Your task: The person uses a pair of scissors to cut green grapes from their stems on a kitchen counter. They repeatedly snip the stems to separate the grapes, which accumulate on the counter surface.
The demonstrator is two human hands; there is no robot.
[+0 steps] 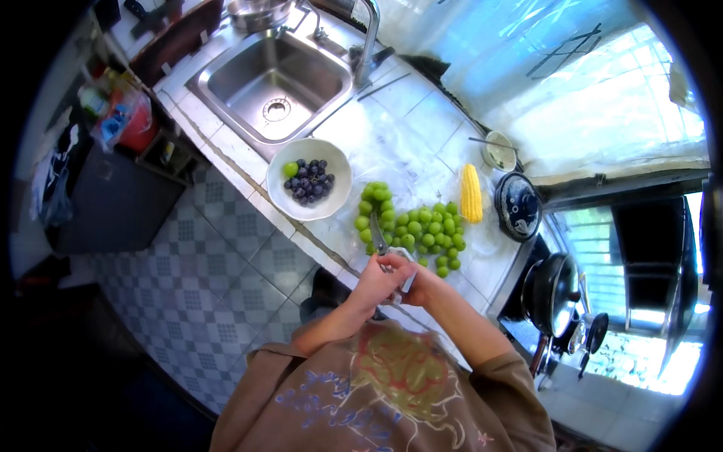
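Note:
My left hand (381, 278) and my right hand (422, 287) meet at the counter's front edge. A pair of metal scissors (377, 233) juts up from between them, blades pointing away from me over green grapes. White crumpled material (408, 268), maybe tissue, is bunched in my fingers around the handle end, which is mostly hidden. Just beyond my hands, bunches of green grapes (418, 229) lie on clear plastic film. To the left stands a white bowl (339, 186) holding dark grapes (309, 182) and one green grape (291, 169).
Beyond the bowl is a steel sink (226, 73) with a faucet (370, 39). An ear of corn (471, 194), a small bowl (500, 151) with chopsticks and a dark lidded pot (518, 206) stand along the back right. Pans (556, 294) sit on the stove at right.

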